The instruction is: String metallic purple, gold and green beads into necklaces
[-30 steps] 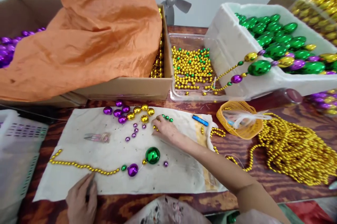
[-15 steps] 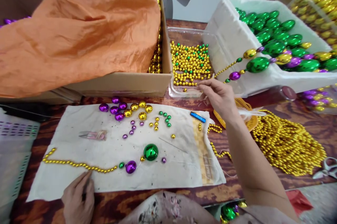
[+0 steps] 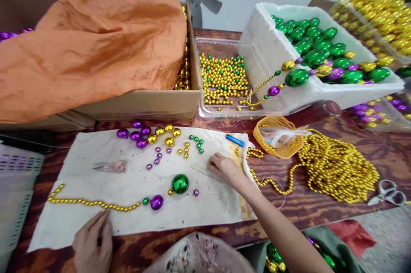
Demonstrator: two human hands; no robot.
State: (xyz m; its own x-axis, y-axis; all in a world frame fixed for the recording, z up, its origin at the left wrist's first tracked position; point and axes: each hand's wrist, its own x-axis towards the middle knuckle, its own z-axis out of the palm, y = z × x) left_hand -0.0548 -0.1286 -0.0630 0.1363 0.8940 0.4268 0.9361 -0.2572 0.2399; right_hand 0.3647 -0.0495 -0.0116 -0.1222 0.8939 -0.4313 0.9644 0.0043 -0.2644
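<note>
My left hand (image 3: 93,241) rests at the cloth's front edge. Its index finger reaches up to a short gold bead strand (image 3: 93,203), the thumb is apart, and nothing shows in its grasp. To the strand's right lie a small green bead (image 3: 145,200), a big purple bead (image 3: 157,202), a small gold bead (image 3: 170,192), a big green bead (image 3: 180,183) and a small purple bead (image 3: 196,192). Low over the cloth, my right hand (image 3: 224,169) has its fingertips pinched together beside a thin needle (image 3: 202,173); what they grip is hidden.
On the white cloth (image 3: 128,230) are snips (image 3: 111,166), loose beads and a blue piece (image 3: 234,140). Behind stand a carton (image 3: 144,106), a clear bead tray (image 3: 212,112) and a foam box (image 3: 257,29). A yellow basket (image 3: 272,149), gold bead strands (image 3: 340,170) and scissors (image 3: 387,192) lie right.
My right hand has come from the clear tray down to the cloth, where it covers the spot of a lone gold bead. My left hand stays by the strand. The view has shifted slightly.
</note>
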